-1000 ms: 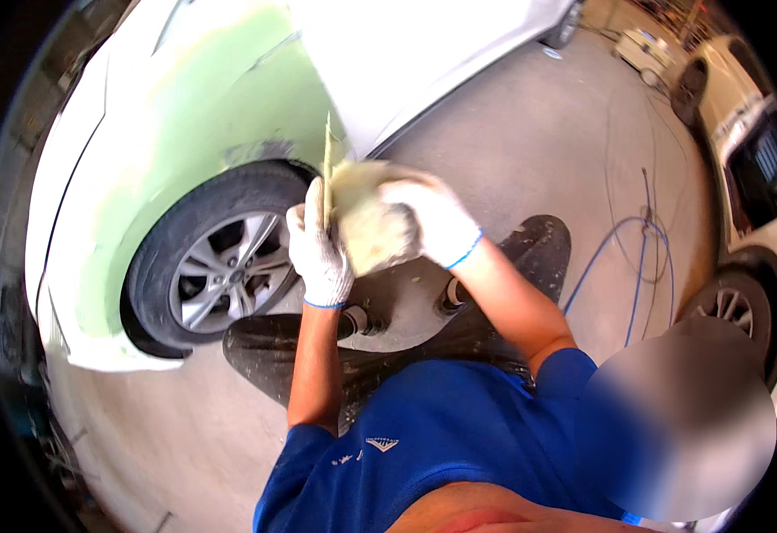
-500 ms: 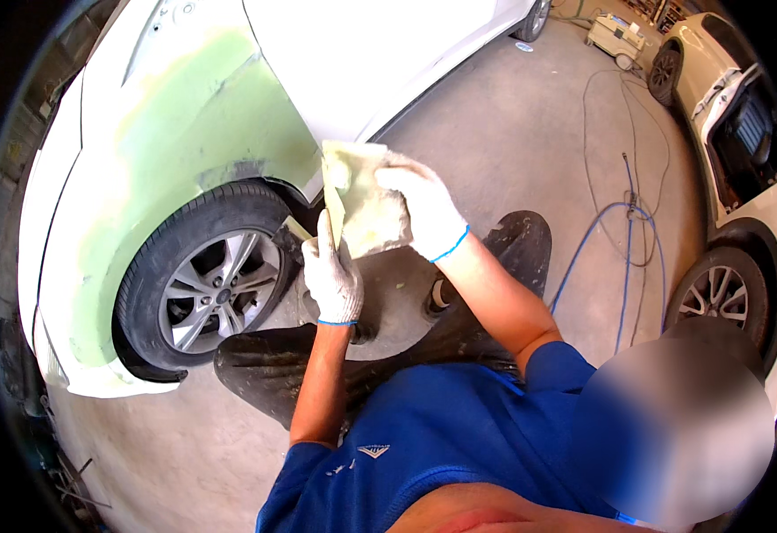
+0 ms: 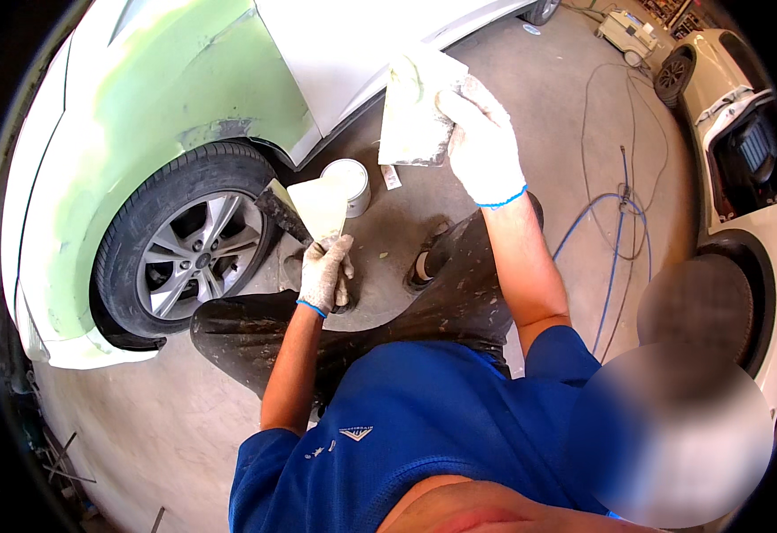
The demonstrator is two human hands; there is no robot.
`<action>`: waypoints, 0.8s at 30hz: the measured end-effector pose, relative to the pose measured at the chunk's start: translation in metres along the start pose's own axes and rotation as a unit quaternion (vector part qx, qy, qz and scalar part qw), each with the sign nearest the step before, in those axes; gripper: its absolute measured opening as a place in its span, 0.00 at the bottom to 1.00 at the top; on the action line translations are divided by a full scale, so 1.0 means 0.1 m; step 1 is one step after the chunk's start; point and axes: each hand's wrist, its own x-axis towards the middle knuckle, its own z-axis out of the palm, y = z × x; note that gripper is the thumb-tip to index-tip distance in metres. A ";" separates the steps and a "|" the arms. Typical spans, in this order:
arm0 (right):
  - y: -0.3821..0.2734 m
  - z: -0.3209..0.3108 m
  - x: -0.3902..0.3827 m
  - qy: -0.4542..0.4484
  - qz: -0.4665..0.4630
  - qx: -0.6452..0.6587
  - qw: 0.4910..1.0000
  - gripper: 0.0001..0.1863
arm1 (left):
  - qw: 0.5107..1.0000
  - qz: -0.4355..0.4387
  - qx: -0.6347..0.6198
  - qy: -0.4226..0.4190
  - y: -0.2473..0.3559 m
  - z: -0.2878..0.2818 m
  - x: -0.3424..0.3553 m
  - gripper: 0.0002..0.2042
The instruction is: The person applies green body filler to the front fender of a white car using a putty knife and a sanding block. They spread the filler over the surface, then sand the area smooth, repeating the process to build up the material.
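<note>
My left hand (image 3: 324, 275), in a white work glove with a blue cuff, is closed on a pale yellow putty spreader (image 3: 320, 204). A dark scraper with a pale edge (image 3: 283, 213) sticks out from the same hand, beside the spreader. My right hand (image 3: 488, 147), gloved alike, grips the right edge of a flat, pale mixing board (image 3: 412, 120) smeared with light green putty. Spreader and board are apart. Ahead and left of my hands is a white car's fender (image 3: 171, 98), largely covered in pale green filler with dark patches near the wheel arch.
The car's wheel (image 3: 200, 258) stands near my left knee. A round white can (image 3: 350, 188) is on the concrete floor between my hands, near a small white slip (image 3: 391, 177). Blue hose (image 3: 617, 253) lies at right, before another car (image 3: 744, 213). A wheeled machine (image 3: 628, 35) stands far off.
My hands have moved apart: the right one has lifted the board up and right, and the left has drawn the spreader off it, downward. The white can has come into sight.
</note>
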 end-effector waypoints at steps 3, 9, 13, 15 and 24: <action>0.01 0.00 -0.01 -0.029 0.028 -0.008 0.999 0.21 | 0.983 0.101 -0.148 -0.045 0.15 0.05 -0.02 0.10; 0.40 -0.33 -0.80 -0.101 0.245 0.139 0.954 0.29 | 0.950 0.252 -0.096 -0.161 1.05 0.32 -0.10 0.19; 0.73 -0.32 -1.22 -0.153 0.274 0.216 0.925 0.28 | 0.954 0.217 0.122 -0.167 0.95 0.53 0.12 0.21; 0.68 -0.29 -1.23 -0.099 0.276 0.155 0.944 0.25 | 0.957 0.156 0.023 -0.245 0.80 0.74 0.18 0.17; -0.56 -1.08 -1.14 0.078 0.145 -0.119 0.979 0.32 | 0.802 0.005 0.563 -0.198 -1.38 0.88 1.05 0.24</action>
